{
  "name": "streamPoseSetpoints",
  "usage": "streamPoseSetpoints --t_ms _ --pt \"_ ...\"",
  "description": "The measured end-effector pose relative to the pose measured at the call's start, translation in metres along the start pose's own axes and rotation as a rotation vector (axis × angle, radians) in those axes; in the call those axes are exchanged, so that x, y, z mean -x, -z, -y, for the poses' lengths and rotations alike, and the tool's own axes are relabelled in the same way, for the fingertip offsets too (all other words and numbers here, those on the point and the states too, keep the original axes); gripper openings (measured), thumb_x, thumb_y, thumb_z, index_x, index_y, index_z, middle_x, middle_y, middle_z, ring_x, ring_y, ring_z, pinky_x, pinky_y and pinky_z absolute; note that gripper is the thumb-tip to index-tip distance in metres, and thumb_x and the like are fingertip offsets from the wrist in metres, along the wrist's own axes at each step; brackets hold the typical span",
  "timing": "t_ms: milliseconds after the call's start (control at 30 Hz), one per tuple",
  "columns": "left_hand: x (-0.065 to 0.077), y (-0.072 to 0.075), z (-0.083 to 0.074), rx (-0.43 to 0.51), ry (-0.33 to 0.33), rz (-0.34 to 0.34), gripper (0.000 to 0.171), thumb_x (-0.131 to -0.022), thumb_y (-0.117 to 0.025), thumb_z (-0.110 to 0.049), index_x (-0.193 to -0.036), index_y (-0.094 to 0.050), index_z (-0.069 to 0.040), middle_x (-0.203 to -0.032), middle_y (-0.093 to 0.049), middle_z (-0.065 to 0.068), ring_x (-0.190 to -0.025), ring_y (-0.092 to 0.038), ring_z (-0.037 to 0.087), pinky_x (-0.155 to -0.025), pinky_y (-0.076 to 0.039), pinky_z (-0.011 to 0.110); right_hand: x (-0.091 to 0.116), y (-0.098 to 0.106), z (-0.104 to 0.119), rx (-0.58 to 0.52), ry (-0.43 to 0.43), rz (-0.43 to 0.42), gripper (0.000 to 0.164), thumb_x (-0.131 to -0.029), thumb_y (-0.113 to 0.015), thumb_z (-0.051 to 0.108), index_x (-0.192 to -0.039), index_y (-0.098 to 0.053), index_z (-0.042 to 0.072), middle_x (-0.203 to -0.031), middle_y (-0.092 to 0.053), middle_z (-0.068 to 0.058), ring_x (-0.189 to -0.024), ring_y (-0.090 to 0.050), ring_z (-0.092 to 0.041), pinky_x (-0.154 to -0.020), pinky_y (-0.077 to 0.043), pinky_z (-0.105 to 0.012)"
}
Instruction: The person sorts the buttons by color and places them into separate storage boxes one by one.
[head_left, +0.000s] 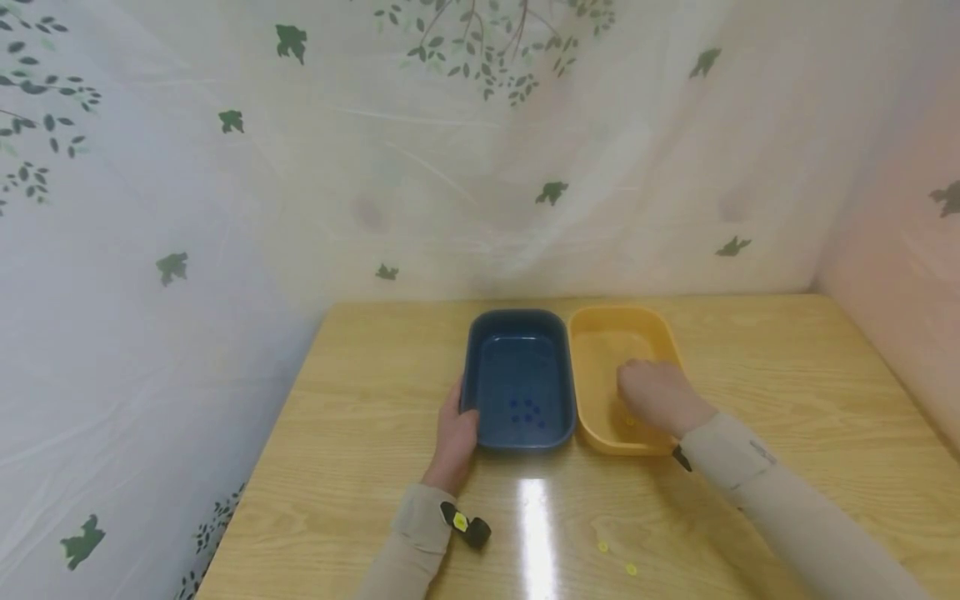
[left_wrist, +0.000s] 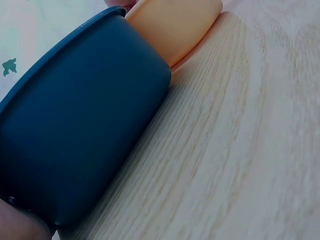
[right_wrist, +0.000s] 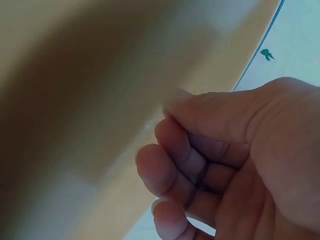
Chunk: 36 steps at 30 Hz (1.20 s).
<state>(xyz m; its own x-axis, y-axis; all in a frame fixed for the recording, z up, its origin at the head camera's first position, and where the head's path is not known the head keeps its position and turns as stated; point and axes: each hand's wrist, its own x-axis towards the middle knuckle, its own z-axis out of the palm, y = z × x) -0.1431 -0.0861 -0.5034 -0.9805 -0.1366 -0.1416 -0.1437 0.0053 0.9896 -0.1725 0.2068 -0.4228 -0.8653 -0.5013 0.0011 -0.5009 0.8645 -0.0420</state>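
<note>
My left hand [head_left: 455,433] grips the near left side of a dark blue plastic bin [head_left: 517,323], its thumb over the rim. Several small round blue pieces [head_left: 528,418] lie on that bin's floor towards the near end. Against its right side stands a yellow bin [head_left: 600,367]. Inside the yellow bin my right hand [head_left: 660,396] hangs low, fingers curled and thumb tip against the index finger; I see nothing between them in the right wrist view. A small round yellow piece [head_left: 630,422] lies below this hand. Whatever lies behind the hand is hidden.
Two small yellow round pieces [head_left: 631,569] lie on the wooden table [head_left: 360,392] near its front. A pale curtain with green leaf prints [head_left: 552,192] hangs behind the table and at both sides. A bright light reflection crosses the tabletop between the arms.
</note>
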Motion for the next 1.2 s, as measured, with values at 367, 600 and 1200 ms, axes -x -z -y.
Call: streamPoseSetpoints --t_ms 367,600,1200 --pt "0.0004 -0.0005 -0.0011 0.001 -0.008 0.01 0.074 -0.084 -0.04 0.008 -0.152 -0.033 -0.02 -0.155 -0.033 0.001 -0.144 -0.025 0.025 -0.117 -0.019 0.048 -0.0019 -0.0085 -0.0045 -0.006 -0.009 0.017 0.014 -0.078 -0.068 0.0 -0.073 -0.057 0.008 -0.065 -0.049 -0.001 -0.055 -0.045 -0.017 -0.047 -0.044 -0.031" --pt "0.0001 -0.0002 -0.0005 0.011 -0.014 0.004 0.074 -0.084 -0.04 0.009 -0.152 -0.033 -0.017 -0.155 -0.034 0.005 -0.143 -0.026 0.027 -0.117 -0.019 0.048 -0.0016 -0.0076 -0.0044 -0.011 -0.009 0.005 0.016 -0.075 -0.068 -0.001 -0.071 -0.055 0.008 -0.064 -0.049 -0.001 -0.055 -0.045 -0.017 -0.046 -0.044 -0.031" --pt "0.0014 -0.0004 -0.0014 -0.015 -0.014 -0.006 0.075 -0.082 -0.04 0.01 -0.152 -0.034 -0.018 -0.155 -0.035 0.003 -0.143 -0.026 0.026 -0.117 -0.019 0.048 0.0006 -0.0045 -0.0019 -0.021 -0.028 0.023 0.012 -0.079 -0.064 -0.002 -0.074 -0.057 0.007 -0.065 -0.05 -0.002 -0.056 -0.046 -0.017 -0.047 -0.045 -0.03"
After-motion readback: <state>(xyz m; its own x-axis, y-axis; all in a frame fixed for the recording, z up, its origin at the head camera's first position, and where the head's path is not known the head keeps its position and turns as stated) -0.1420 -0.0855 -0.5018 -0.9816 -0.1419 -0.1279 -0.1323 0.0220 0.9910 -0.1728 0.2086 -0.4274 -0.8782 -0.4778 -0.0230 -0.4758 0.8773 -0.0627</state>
